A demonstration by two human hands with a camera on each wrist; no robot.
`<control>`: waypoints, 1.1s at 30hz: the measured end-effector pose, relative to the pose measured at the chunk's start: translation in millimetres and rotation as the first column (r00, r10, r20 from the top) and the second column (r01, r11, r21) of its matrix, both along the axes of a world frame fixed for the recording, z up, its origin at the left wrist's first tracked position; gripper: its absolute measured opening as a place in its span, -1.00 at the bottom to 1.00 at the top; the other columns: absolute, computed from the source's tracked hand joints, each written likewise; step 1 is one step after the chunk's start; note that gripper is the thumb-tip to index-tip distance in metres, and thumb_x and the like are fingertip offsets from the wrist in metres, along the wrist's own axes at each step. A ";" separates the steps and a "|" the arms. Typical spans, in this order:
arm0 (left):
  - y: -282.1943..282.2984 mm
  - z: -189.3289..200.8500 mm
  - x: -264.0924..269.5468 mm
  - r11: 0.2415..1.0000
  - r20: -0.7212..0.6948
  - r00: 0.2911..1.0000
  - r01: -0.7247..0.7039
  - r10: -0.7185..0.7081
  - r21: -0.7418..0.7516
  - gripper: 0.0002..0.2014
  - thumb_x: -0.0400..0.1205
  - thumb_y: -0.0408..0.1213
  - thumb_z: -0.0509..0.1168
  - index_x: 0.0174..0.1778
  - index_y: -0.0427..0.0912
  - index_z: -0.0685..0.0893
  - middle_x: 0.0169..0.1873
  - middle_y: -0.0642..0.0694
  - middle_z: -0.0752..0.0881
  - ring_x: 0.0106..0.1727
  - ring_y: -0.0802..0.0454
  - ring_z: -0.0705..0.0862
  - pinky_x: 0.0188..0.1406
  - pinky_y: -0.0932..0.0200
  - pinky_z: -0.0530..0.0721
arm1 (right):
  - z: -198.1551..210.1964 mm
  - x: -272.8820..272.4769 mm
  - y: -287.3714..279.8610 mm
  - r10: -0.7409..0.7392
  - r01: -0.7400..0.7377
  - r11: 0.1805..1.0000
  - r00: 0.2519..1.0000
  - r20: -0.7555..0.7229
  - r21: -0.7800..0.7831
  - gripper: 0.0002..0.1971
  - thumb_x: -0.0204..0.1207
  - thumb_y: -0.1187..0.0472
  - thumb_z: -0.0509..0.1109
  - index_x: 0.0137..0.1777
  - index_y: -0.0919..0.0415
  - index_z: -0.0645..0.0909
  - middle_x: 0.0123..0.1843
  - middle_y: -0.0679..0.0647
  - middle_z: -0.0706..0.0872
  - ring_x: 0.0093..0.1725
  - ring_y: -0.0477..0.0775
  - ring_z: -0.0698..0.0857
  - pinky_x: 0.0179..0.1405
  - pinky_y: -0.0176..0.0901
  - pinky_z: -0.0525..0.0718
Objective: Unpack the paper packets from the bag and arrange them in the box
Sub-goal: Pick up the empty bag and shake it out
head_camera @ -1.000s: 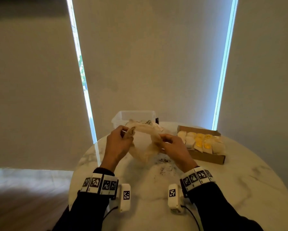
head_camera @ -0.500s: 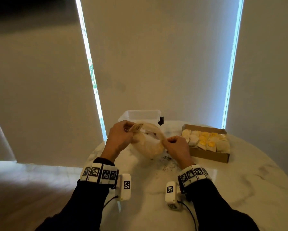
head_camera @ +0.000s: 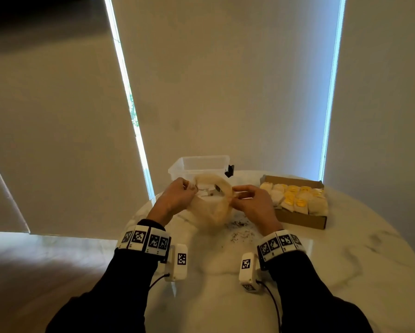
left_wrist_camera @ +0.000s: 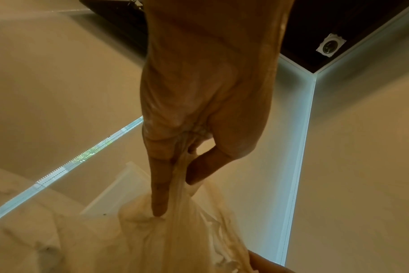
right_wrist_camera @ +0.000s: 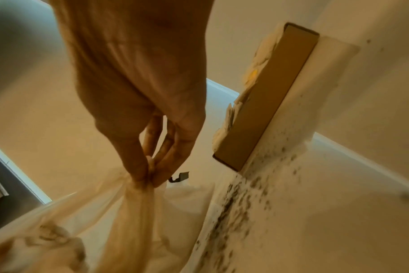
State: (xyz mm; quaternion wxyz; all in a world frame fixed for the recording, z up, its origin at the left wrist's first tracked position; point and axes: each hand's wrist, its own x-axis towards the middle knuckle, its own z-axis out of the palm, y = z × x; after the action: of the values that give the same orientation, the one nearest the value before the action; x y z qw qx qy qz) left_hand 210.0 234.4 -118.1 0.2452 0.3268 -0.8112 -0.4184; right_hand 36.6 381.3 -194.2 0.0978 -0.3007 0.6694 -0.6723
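A thin translucent beige plastic bag [head_camera: 212, 207] hangs above the table between both hands, its mouth pulled wide. My left hand [head_camera: 177, 197] pinches the bag's left rim [left_wrist_camera: 182, 184] between thumb and fingers. My right hand [head_camera: 251, 200] pinches the right rim [right_wrist_camera: 142, 186] bunched at its fingertips. Inside the bag's mouth something pale with dark print shows, too unclear to name. A cardboard box [head_camera: 302, 219] at the right holds rows of white and yellow paper packets [head_camera: 295, 197].
A clear plastic tub [head_camera: 199, 165] with a black clip stands behind the bag at the table's far edge. Dark crumbs [head_camera: 240, 230] lie scattered on the round white marble table [head_camera: 346, 260], near the box's front. Blinds hang behind.
Both hands have raised the bag slightly and pulled its rim apart, so the mouth gapes wider than before. The head view has tilted upward.
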 end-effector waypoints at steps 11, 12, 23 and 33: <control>-3.6 -5.5 8.2 0.997 -0.326 0.942 -0.077 0.079 0.020 -0.86 0.70 -0.44 0.39 -0.03 -0.11 0.79 0.01 -0.11 0.81 0.13 -0.12 0.79 0.03 -0.01 0.85 | 3.9 4.7 -2.0 0.055 -0.082 0.987 0.981 0.187 0.139 -0.67 0.64 0.07 0.62 0.30 0.20 0.75 0.12 0.10 0.86 0.07 0.10 0.86 0.06 -0.02 0.91; -3.4 -5.4 9.0 0.998 -0.321 0.946 -0.033 0.048 0.052 -0.89 0.72 -0.42 0.39 -0.01 -0.14 0.79 0.02 -0.15 0.82 0.14 -0.17 0.80 0.06 -0.07 0.86 | 4.3 8.9 -2.2 0.131 -0.154 0.983 0.970 0.205 0.102 -0.71 0.63 0.14 0.62 0.28 0.24 0.78 0.09 0.13 0.90 0.05 0.12 0.90 0.02 -0.08 0.91; 0.6 5.9 18.8 0.975 -0.291 0.955 0.123 -0.065 0.183 -0.77 0.77 -0.50 0.15 0.01 -0.21 0.70 0.04 -0.30 0.74 0.08 -0.21 0.69 0.03 -0.17 0.72 | -1.5 14.6 -4.2 -0.185 0.191 0.970 0.981 -0.055 0.151 -0.86 0.57 0.36 0.41 -0.17 0.17 0.55 -0.21 0.11 0.70 -0.23 0.13 0.73 -0.21 0.09 0.85; -14.3 11.8 30.5 0.985 -0.331 0.928 -0.168 0.170 0.034 -0.60 0.62 -0.56 0.15 -0.19 0.00 0.79 0.20 -0.09 0.78 0.21 -0.10 0.71 0.08 0.00 0.69 | 18.0 19.4 2.2 0.140 -0.141 0.984 0.990 -0.014 -0.105 -0.66 0.76 0.46 0.28 0.26 0.08 0.77 0.44 0.01 0.72 0.37 0.04 0.75 0.11 -0.05 0.90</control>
State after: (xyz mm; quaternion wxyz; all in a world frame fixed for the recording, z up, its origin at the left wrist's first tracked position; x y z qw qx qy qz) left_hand 240.6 220.1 -106.3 0.4129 0.3206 -0.7259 -0.4470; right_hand 56.0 383.5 -176.2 0.1269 -0.3542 0.6104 -0.6970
